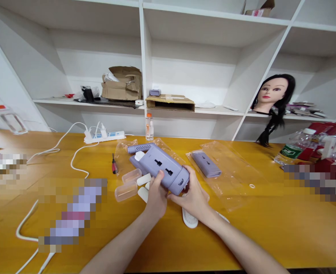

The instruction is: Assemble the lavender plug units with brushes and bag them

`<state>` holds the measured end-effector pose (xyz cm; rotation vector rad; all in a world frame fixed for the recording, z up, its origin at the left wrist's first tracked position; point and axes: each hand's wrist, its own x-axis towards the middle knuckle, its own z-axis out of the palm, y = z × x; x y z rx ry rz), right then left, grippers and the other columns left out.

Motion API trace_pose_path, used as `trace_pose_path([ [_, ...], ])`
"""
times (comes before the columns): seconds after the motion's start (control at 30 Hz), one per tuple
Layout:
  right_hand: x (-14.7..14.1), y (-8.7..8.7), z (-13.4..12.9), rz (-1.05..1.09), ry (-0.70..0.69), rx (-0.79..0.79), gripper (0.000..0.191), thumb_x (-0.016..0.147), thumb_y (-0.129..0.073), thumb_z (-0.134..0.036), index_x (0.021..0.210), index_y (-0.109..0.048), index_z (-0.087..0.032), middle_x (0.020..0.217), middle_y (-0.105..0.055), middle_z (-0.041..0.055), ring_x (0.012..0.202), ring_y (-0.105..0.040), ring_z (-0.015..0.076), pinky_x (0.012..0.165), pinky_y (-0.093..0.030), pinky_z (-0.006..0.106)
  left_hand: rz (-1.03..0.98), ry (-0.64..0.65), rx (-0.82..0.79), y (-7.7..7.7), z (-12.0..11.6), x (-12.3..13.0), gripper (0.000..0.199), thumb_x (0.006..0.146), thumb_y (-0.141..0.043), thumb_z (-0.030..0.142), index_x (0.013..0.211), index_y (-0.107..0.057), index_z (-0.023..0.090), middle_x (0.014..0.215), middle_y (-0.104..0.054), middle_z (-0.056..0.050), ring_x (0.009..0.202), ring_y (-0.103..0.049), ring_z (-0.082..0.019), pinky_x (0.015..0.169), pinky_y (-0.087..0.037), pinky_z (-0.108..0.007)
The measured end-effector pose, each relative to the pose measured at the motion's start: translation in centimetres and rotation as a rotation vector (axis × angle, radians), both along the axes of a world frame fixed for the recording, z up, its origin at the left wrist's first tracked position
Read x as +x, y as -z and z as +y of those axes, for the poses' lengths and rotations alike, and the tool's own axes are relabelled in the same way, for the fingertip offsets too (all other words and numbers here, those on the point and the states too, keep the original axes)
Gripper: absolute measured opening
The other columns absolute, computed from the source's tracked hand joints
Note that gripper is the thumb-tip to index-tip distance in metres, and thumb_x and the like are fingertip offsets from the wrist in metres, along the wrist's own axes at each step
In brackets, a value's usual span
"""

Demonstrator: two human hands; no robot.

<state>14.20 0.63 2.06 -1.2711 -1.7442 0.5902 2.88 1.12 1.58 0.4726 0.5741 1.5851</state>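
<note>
A lavender plastic case [164, 165] with two black keyhole-like slots is held tilted above the table by both hands. My left hand [157, 196] is closed round its near lower side, the thumb beside a slot. My right hand [193, 194] grips the right end, near a small oval opening; its fingers are partly hidden behind the case. Just behind lies a lavender part with a perforated end [141, 148]. Translucent cups [126, 191] and white oval pieces [144, 179] lie left of my left hand. Below my right hand is a white rounded piece [190, 220], partly covered.
A similar lavender piece [205, 164] rests on clear plastic bags [236, 171] at right. A red-handled screwdriver [114, 166] lies left. Behind are a power strip [106, 137] with white cables and a small bottle [149, 127]. A large bottle [293, 147] and mannequin head [272, 93] are right.
</note>
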Motion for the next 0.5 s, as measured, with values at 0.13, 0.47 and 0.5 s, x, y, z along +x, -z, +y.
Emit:
trace_pose_path([
  [0.13,1.0,-0.1,0.9,0.283,-0.173,-0.1,0.078,0.057,-0.073,-0.028,0.122,-0.029,-0.027,0.113,-0.05,0.0051,0.093,-0.055,0.0205,0.073,-0.048,0.032,0.022,0.046,0.149,-0.1,0.4,-0.8,0.049,0.072,-0.062,0.038,0.117,-0.052,0.021,0.113,-0.062,-0.008,0.11,-0.053,-0.026,0.091,-0.042,-0.04],
  [0.47,0.5,-0.6,-0.2,0.155,-0.289,-0.154,0.082,0.052,-0.075,-0.021,0.118,-0.026,-0.026,0.111,-0.048,0.0045,0.096,-0.052,0.0205,0.082,-0.045,0.036,-0.035,0.011,0.285,-0.4,0.7,-2.0,0.045,0.07,-0.056,0.037,0.111,-0.056,0.02,0.1,-0.066,-0.008,0.102,-0.059,-0.03,0.086,-0.046,-0.044],
  [0.5,0.2,-0.5,-0.3,0.123,-0.264,-0.133,0.084,0.051,-0.077,-0.022,0.117,-0.026,-0.025,0.11,-0.048,0.0044,0.095,-0.052,0.0209,0.082,-0.045,0.036,-0.035,-0.003,0.273,-0.3,0.6,-1.8,0.046,0.068,-0.056,0.037,0.11,-0.056,0.019,0.099,-0.066,-0.008,0.101,-0.059,-0.03,0.086,-0.046,-0.044],
])
